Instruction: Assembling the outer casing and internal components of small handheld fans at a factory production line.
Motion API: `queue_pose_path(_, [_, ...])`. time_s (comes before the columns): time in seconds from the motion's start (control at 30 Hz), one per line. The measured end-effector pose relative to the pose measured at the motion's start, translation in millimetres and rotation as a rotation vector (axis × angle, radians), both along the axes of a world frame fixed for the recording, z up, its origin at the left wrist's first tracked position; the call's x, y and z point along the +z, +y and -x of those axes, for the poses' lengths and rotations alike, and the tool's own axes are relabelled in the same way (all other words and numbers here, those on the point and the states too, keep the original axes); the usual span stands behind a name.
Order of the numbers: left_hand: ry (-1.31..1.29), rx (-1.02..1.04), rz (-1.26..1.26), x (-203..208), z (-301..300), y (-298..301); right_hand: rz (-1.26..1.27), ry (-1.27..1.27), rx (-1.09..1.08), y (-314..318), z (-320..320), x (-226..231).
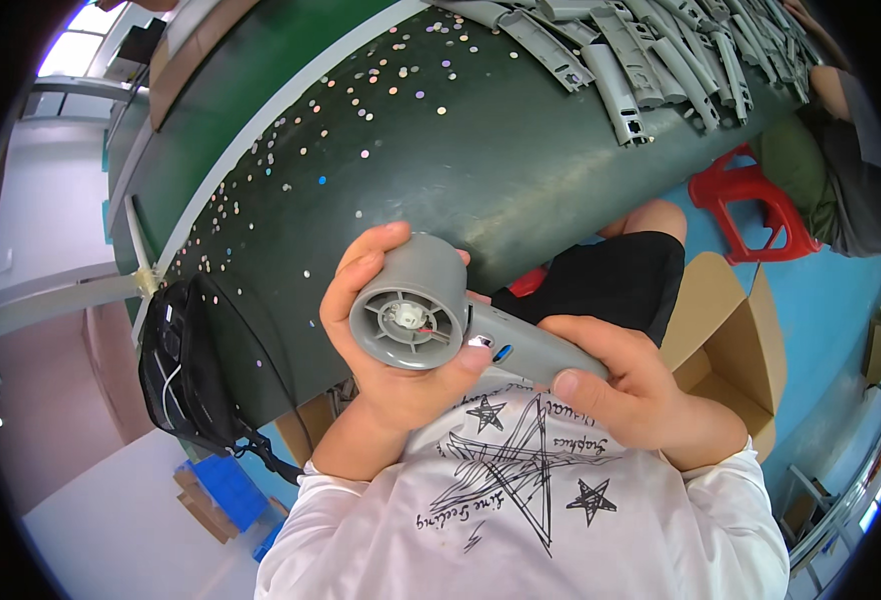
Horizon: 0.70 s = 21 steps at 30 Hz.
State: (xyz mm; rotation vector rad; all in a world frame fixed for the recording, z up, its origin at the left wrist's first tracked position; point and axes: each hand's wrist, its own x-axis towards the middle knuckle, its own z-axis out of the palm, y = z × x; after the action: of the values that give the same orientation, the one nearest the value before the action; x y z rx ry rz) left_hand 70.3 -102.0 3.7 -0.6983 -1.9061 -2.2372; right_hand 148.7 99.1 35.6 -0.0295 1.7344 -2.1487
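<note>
Holding a grey housing [546, 345] up in front of the chest, at the centre of the view, the person has both hands closed around it. The left hand [381, 385] wraps the wide, round head, its fingers curled over the side at 9 o'clock and its thumb laid along the rim at 5 o'clock, the tip near the joint with the handle. The head's open end faces the camera, showing spokes around a pale hub [408, 315] with a bit of red beside it. From the head the handle runs toward 4 o'clock, with a blue-edged slot [503, 353] close to the joint. The right hand [631, 390] pinches the handle's outer end between thumb and forefinger; whether its other fingers touch the underside cannot be told.

Beyond the hands spreads a dark green table [521, 200]. From the housing, small coloured discs [322, 181] scatter across it between 10 and 12 o'clock, and a heap of grey shells [651, 70] lies toward 1 o'clock. A red stool [756, 205] stands at 2 o'clock beside another person, an open cardboard box [761, 340] at 3 o'clock, and a black bag [186, 370] at 9 o'clock.
</note>
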Motion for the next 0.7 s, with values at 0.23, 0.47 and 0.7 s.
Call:
queue_pose_path(0.23, [0.073, -0.237, -0.047, -5.8, 9.4, -1.5, -0.191, 0.178, -0.046, 3.8, -5.8, 1.4])
queue_pose_path(0.47, [0.119, -0.191, -0.012, -3.8, 4.7, 4.4, -0.215, 0.154, -0.042, 2.3, -6.1, 4.3])
queue_pose_path(0.7, [0.185, -0.172, -0.023, -7.7, 15.5, 4.4, -0.202, 0.096, -0.124, -10.8, -7.7, -0.7])
